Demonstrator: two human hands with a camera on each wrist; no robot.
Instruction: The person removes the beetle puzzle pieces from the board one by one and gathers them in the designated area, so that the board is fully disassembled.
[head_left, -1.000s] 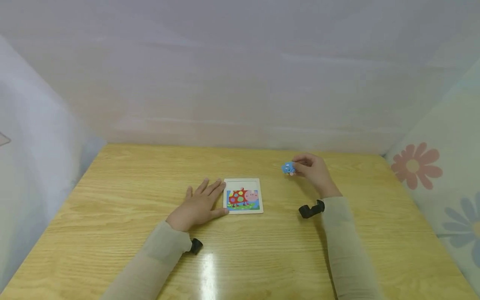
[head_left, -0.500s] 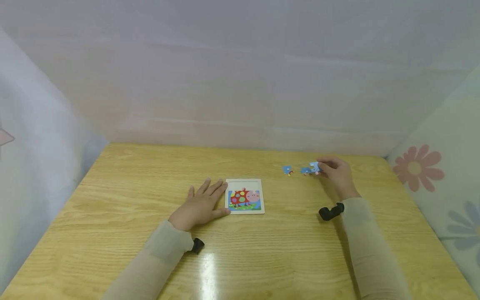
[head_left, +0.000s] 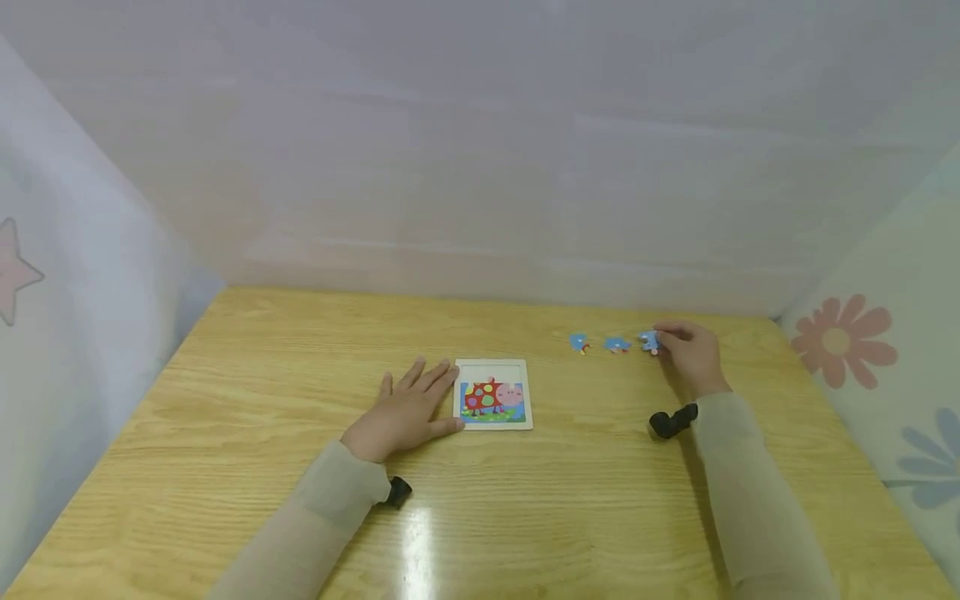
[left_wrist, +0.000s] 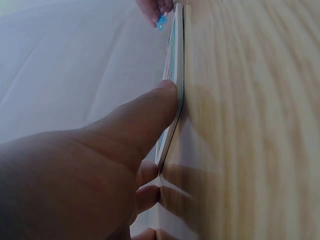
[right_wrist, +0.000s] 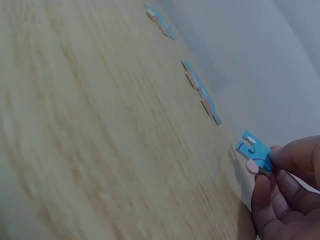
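Observation:
My right hand (head_left: 692,357) pinches a light blue puzzle piece (right_wrist: 256,154) between thumb and fingers, close to the tabletop near the back right. Two more blue puzzle pieces lie left of it: a middle piece (head_left: 617,343) with pink along its edge, and a far piece (head_left: 578,342) with a red and yellow corner. My left hand (head_left: 401,415) lies with fingers spread on the table, thumb and fingertips touching the left side of a white-framed puzzle board (head_left: 492,427). Pieces showing a red spotted ladybird fill the board's lower part; its top strip is bare white.
The wooden table (head_left: 525,508) runs back to a pale cloth wall (head_left: 480,167). Cloth with flower prints (head_left: 836,340) hangs at the right side, and more cloth with a star (head_left: 13,271) at the left.
My right hand has moved right. Where it held blue puzzle pieces together, two now lie apart on the table and one is in its fingers. The left hand stays at the board.

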